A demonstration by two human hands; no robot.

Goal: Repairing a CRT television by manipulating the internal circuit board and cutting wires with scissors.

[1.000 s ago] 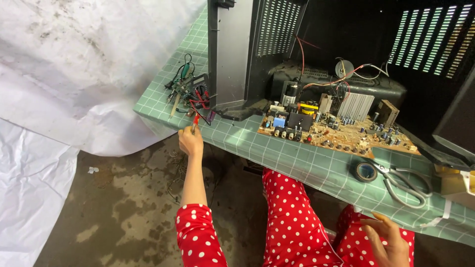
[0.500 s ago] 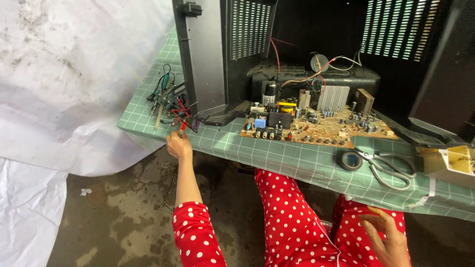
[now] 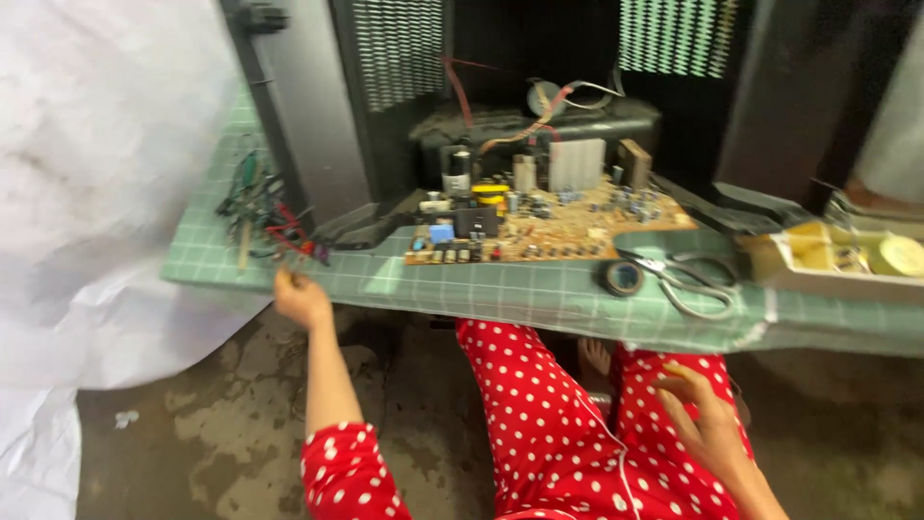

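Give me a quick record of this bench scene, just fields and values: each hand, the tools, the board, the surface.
left hand: at the table edge, fingers at a bundle of tools and wires
right hand: resting on the lap, holding nothing
circuit board: flat, before an open dark casing
scissors: lying beside a tape roll
tray: at far right
surface: green gridded mat

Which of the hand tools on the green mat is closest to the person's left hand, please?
The bundle of tools with red and green handles at the mat's left end; the left hand is right below it. The scissors lie far right.
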